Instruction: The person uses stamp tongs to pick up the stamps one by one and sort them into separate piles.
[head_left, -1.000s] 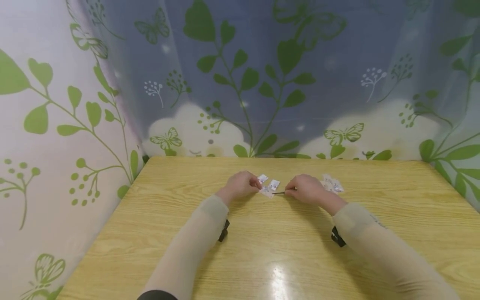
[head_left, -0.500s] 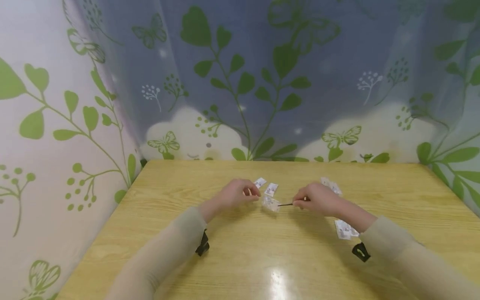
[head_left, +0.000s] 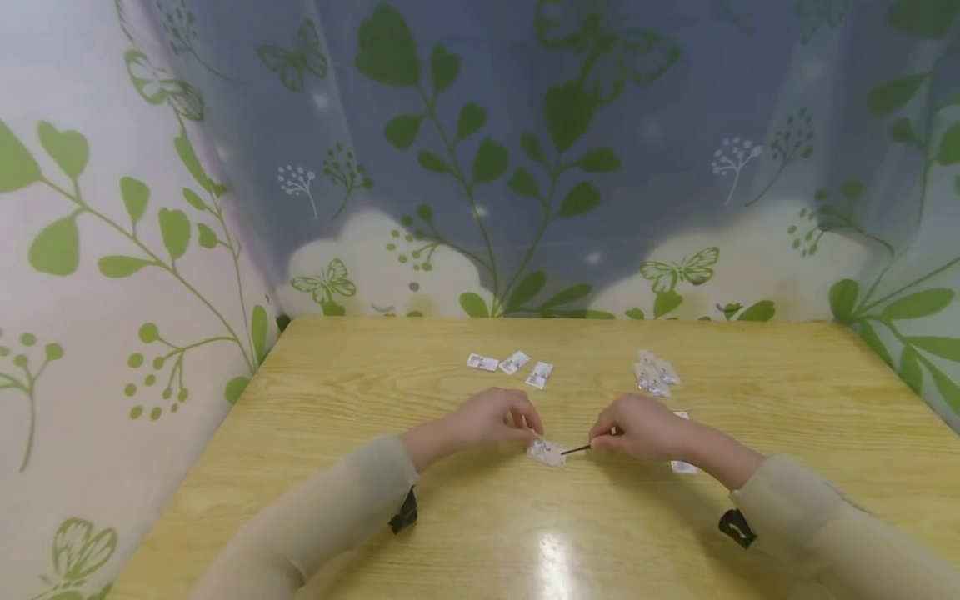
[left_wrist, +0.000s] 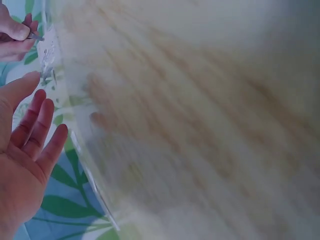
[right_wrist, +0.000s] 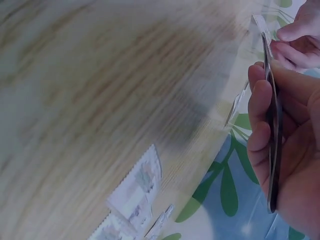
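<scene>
In the head view, my right hand [head_left: 637, 427] pinches a pair of dark metal tweezers [right_wrist: 273, 135], seen along their full length in the right wrist view. Their tips meet the right side of a small pale stamp [head_left: 546, 452], low over or on the table. My left hand [head_left: 483, 421] is at the stamp's left side, thumb and finger apart by its edge; whether they touch it I cannot tell. The left wrist view shows its other fingers [left_wrist: 42, 130] extended. Behind the hands lie three separate stamps [head_left: 482, 362] in a slanting row.
A loose cluster of several stamps [head_left: 655, 372] lies at the back right of the wooden table [head_left: 360, 358]. More stamps [head_left: 683, 467] lie partly hidden under my right wrist, their perforated edges showing in the right wrist view. A leaf-patterned curtain [head_left: 480, 208] hangs behind the table.
Both hands have come nearer the front of the table, the tweezers bringing the stamp away from the others. The back row and right cluster are uncovered by this shift.
</scene>
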